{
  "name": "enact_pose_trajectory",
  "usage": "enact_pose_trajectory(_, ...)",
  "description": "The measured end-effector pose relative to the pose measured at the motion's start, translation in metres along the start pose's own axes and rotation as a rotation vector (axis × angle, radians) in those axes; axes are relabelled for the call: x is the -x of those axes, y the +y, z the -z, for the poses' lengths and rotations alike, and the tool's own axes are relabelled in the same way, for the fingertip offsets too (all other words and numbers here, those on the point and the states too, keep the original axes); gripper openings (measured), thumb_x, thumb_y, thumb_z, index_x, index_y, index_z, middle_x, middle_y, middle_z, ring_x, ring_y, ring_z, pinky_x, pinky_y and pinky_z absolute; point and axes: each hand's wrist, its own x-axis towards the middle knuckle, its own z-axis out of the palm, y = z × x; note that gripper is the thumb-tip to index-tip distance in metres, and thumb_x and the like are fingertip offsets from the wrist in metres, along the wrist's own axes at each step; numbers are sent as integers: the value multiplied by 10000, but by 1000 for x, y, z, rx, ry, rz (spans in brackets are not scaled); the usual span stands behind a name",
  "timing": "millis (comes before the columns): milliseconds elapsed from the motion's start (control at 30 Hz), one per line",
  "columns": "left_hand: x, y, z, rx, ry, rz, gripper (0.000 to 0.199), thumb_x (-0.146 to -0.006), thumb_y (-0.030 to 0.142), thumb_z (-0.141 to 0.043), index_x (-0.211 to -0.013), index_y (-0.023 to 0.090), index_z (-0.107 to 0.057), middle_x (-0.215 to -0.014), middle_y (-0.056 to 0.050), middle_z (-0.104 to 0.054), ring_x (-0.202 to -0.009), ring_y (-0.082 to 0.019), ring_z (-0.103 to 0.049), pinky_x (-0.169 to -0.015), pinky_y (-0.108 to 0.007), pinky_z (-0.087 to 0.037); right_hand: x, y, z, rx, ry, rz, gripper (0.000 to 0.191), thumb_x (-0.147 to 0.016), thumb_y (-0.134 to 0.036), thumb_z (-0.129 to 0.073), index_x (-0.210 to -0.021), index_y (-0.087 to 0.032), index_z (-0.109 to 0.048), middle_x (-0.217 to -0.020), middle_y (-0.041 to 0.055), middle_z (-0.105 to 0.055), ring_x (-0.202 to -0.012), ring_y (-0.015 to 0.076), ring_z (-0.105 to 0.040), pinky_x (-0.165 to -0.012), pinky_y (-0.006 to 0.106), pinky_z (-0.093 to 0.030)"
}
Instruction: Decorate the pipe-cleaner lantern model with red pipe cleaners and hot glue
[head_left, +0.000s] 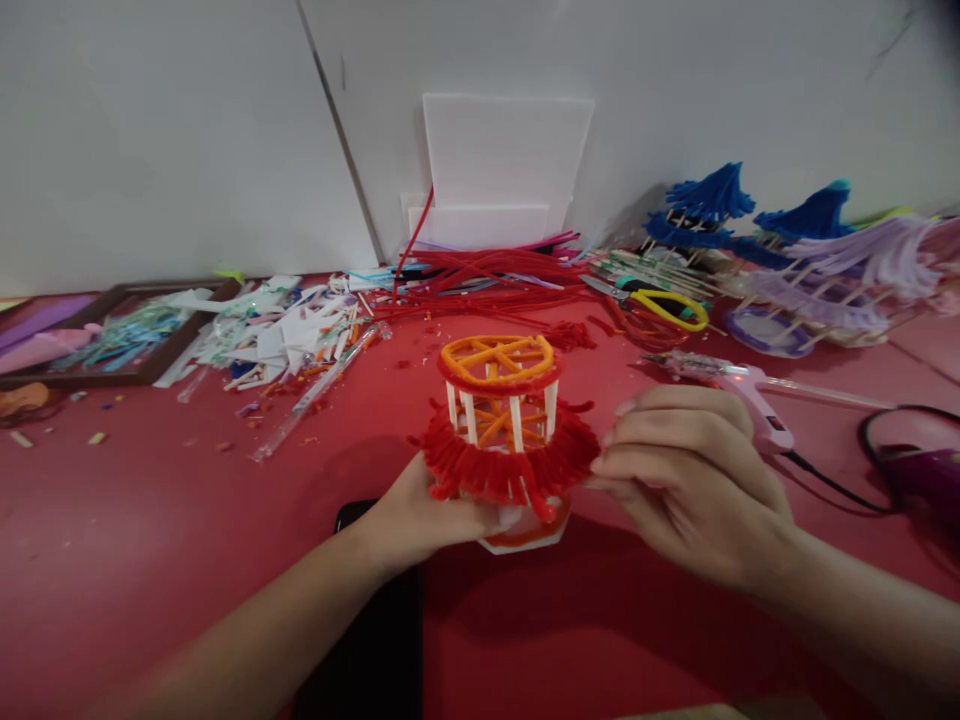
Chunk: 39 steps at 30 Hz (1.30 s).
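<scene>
A small tower model (501,440) of pipe cleaners and pale sticks stands upright in front of me. It has an orange spoked ring on top, a red fringe round its middle and a white-edged base. My left hand (435,515) is wrapped round its lower part from the left, beneath the fringe; some of its fingers are hidden behind the model. My right hand (694,475) has its fingertips pinched together at the fringe's right edge, apparently on a red pipe-cleaner strand. The fingers cover most of what they grip.
A pink glue gun (757,405) with its cord lies right, beyond my right hand. Yellow-handled scissors (667,308), red pipe cleaners (487,280), and blue-roofed models (709,205) lie along the back. Scraps (289,335) and a brown frame (142,378) are left; a black phone (375,630) lies under my left arm.
</scene>
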Motion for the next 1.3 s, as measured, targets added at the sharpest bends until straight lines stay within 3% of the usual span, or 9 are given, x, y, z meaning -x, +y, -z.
enact_pose_trajectory(367, 0, -4, 4, -12, -41, -6, 480, -652, 322, -783, -1064, 140, -615, -1126, -146, -690, -1066, -326, -633, -954, -482, -461, 0, 0, 0, 4, -18, 53, 103, -835, -90, -578, -831, -189, -609, -799, 38, -615, -859, 174, -569, -775, 336, -482)
enact_pose_trajectory(500, 0, -3, 2, 9, -32, -11, 531, -641, 321, -791, -1111, 154, -609, -1160, -134, -679, -1129, -327, -602, -999, -486, -431, -1, 1, -2, -2, -24, 44, 127, -871, -123, -530, -820, -220, -594, -776, 24, -616, -811, 169, -573, -750, 339, -489)
enact_pose_trajectory(667, 1, -2, 1, -25, -33, -11, 559, -615, 420, -795, -1069, 140, -630, -1131, -150, -692, -1081, -336, -623, -970, -501, -452, 1, 2, -5, -94, -68, 12, 166, -910, -155, -452, -807, -174, -581, -771, 59, -604, -792, 176, -565, -739, 359, -493)
enact_pose_trajectory(833, 4, -2, 1, -11, -37, 13, 620, -586, 429, -812, -1093, 126, -625, -1156, -165, -679, -1101, -350, -615, -977, -490, -452, 1, 2, -4, -143, -30, 0, 111, -869, -123, -513, -806, -181, -584, -770, 39, -602, -800, 166, -574, -758, 335, -484)
enact_pose_trajectory(1033, 4, -1, 2, 0, -99, -29, 571, -641, 400, -788, -1114, 130, -618, -1199, -165, -658, -1133, -341, -601, -988, -477, -446, 1, 0, -6, -302, -39, -124, 40, -845, -233, -615, -875, -219, -594, -795, 13, -609, -790, 160, -588, -767, 349, -493)
enact_pose_trajectory(1300, 4, 3, 1, 1, -130, -25, 599, -632, 431, -780, -1119, 121, -620, -1203, -171, -656, -1140, -345, -597, -1014, -487, -421, 3, 1, -7, -507, -105, -289, 92, -833, -265, -638, -755, -217, -629, -950, 51, -504, -931, 166, -546, -795, 323, -514)
